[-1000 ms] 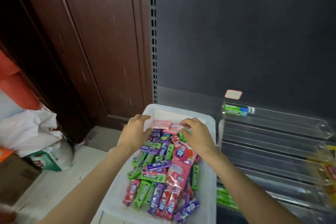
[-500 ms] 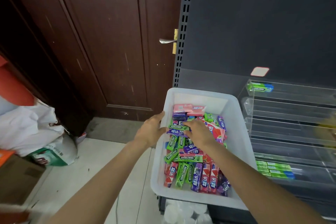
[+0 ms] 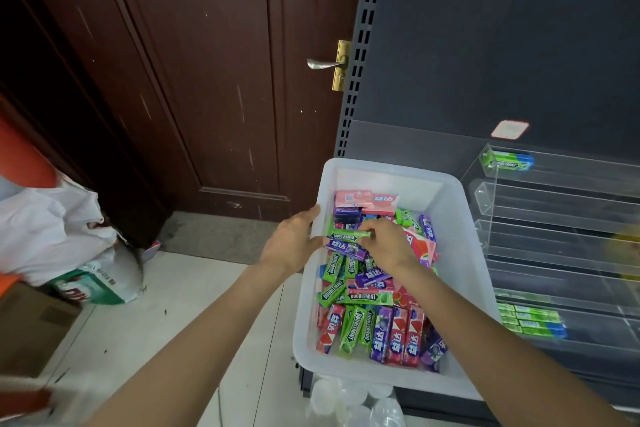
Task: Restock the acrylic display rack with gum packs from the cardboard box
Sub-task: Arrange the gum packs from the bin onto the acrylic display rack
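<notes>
The right hand (image 3: pixel 388 244) pinches a green DOUBLEMINT pack (image 3: pixel 348 236) whose long axis runs 9 to 3 o'clock, atop the pile in the white bin (image 3: pixel 460 253). The left hand (image 3: pixel 294 243) rests fingers-straight on the bin's 9 o'clock rim. The bin holds green, purple and pink packs. At 3 o'clock, the rack (image 3: pixel 561 218) shows one DOUBLEMINT pack on its top tier.

Left hand (image 3: pixel 294 246) shifted onto tub's left wall (image 3: pixel 313 274), right hand (image 3: pixel 384 246) now pinching green gum pack (image 3: pixel 346 236)
</notes>
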